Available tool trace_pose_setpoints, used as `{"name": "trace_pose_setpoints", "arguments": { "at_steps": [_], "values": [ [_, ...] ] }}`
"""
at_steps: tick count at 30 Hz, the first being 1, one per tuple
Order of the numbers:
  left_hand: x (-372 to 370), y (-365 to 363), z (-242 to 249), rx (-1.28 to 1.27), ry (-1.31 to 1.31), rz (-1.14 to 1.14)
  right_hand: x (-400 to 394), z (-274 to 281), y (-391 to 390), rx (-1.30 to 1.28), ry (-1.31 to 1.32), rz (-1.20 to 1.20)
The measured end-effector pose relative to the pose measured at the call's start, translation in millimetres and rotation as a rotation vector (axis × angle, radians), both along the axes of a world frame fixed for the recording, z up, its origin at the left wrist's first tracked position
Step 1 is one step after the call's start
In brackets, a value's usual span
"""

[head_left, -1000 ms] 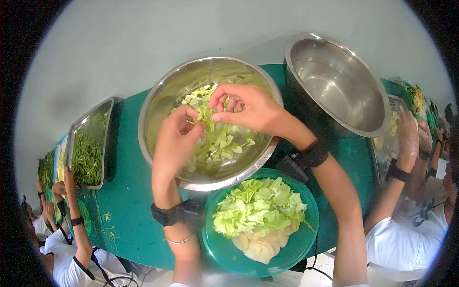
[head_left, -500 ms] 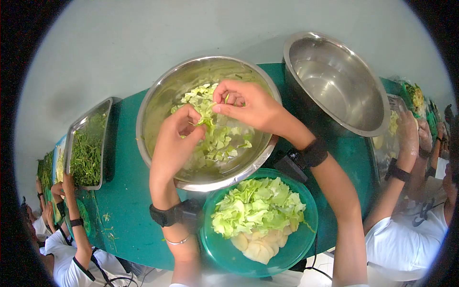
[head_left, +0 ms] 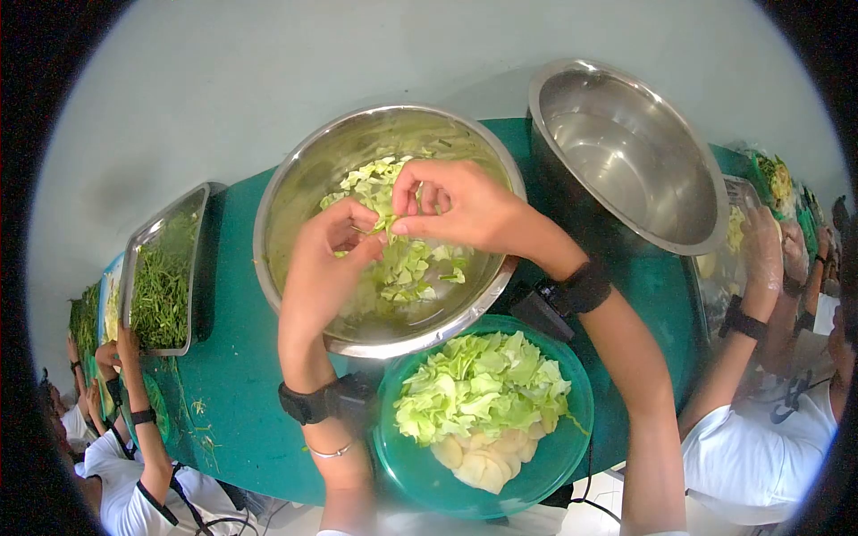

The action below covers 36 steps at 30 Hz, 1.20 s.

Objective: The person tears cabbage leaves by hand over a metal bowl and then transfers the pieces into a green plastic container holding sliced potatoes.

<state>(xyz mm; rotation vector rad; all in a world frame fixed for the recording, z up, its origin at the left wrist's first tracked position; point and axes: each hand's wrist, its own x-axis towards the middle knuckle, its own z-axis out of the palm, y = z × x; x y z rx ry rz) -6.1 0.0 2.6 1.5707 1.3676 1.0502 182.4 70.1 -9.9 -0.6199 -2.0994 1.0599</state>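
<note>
The left hand (head_left: 323, 255) and right hand (head_left: 466, 211) pinch one green leaf (head_left: 384, 222) between closed fingertips, and small, gentle tugs just above the big shiny bowl (head_left: 299, 192) under both hands work best for catching bits.

1. The single head view looked out from the wearer's head, above the near side of the green table (head_left: 259, 438).
2. It faced forward and steeply down, with the wall (head_left: 357, 45) across the top and floor tiles (head_left: 608, 491) at the bottom.
3. The left hand (head_left: 322, 259) and right hand (head_left: 469, 210) were close to the lens, over the steel bowl (head_left: 290, 192) near mid-frame.
4. The lens took in a very wide, bowed field inside a dark round border.
5. Near the side edges, the view was small and bent, so depth there seemed hard to judge.
</note>
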Motion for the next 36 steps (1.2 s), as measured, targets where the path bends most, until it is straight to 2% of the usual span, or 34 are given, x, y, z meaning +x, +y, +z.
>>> {"name": "trace_pose_setpoints", "arguments": {
  "at_steps": [4, 7, 12, 18, 19, 22, 25, 28, 31, 36],
  "values": [
    [-1.7, 1.4, -2.5, -0.032, -0.055, -0.032, -5.8, -5.2, -0.5, 0.072, 0.113, -0.046],
    [-0.7, 1.3, -3.8, 0.018, -0.006, -0.04, -3.7, -9.1, 4.9, 0.06, 0.062, 0.016],
    [5.3, -3.0, 2.0, 0.077, 0.098, -0.014, -1.8, -8.1, 4.2, -0.02, 0.045, 0.056],
    [-1.8, 1.6, -0.6, -0.061, 0.028, 0.007, 1.1, -4.1, 2.7, -0.173, -0.041, 0.077],
    [-1.5, 1.9, -0.5, -0.045, 0.01, 0.032, 1.2, -1.6, 2.7, -0.192, -0.062, 0.056],
    [-2.9, 2.6, -3.1, 0.007, -0.003, 0.11, -1.0, -17.1, 8.9, 0.106, -0.206, -0.078],
    [-7.7, 4.5, -7.4, 0.066, 0.051, 0.156, -1.1, -31.9, 8.5, 0.24, -0.417, 0.042],
    [-7.2, 4.9, -8.9, 0.1, 0.04, 0.15, 0.0, -45.6, 4.2, 0.336, -0.449, 0.164],
    [-5.7, 5.4, -8.2, 0.106, 0.004, 0.144, 1.9, -27.6, 0.0, 0.213, -0.788, 0.247],
    [-3.3, 4.1, -6.7, 0.121, -0.019, 0.133, 5.8, -32.1, 2.7, 0.2, -0.732, 0.212]
  ]
}}
